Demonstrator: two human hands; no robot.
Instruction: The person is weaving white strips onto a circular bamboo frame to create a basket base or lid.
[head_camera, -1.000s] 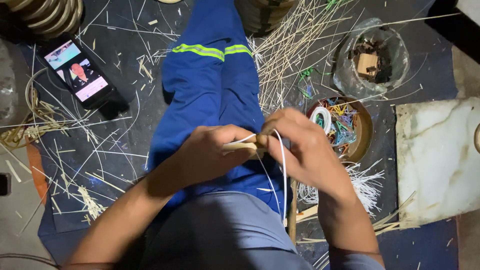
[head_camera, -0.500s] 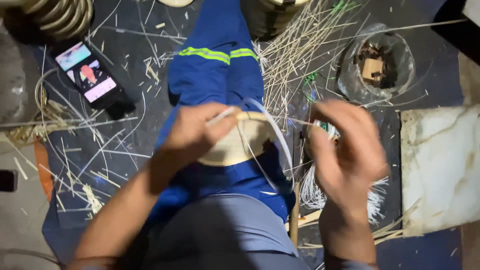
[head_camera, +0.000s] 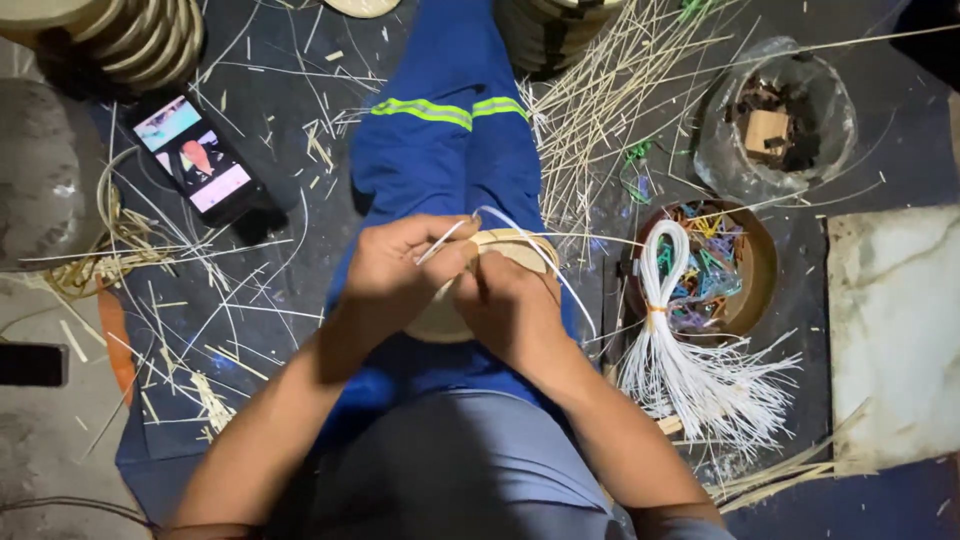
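A small round woven disc (head_camera: 520, 250) of pale cane rests on my blue-trousered thigh (head_camera: 440, 140). My left hand (head_camera: 400, 265) grips its left edge, fingers curled over it. Against the disc's near side, my right hand (head_camera: 510, 310) pinches a thin white strand (head_camera: 530, 240) that arcs over the disc and runs down to the right. Both hands touch each other over the disc, hiding most of it.
A bundle of white strands (head_camera: 680, 350) lies over a brown bowl (head_camera: 762, 262) of coloured bits. A clear bag (head_camera: 775, 115) of brown pieces sits far right, a lit phone (head_camera: 195, 160) at left. Loose cane sticks (head_camera: 600, 110) litter the dark mat; woven stacks (head_camera: 120, 35) stand at top.
My right hand, which had swung out to the right pulling the strand, has come back to the disc. The left hand still holds the disc on my thigh.
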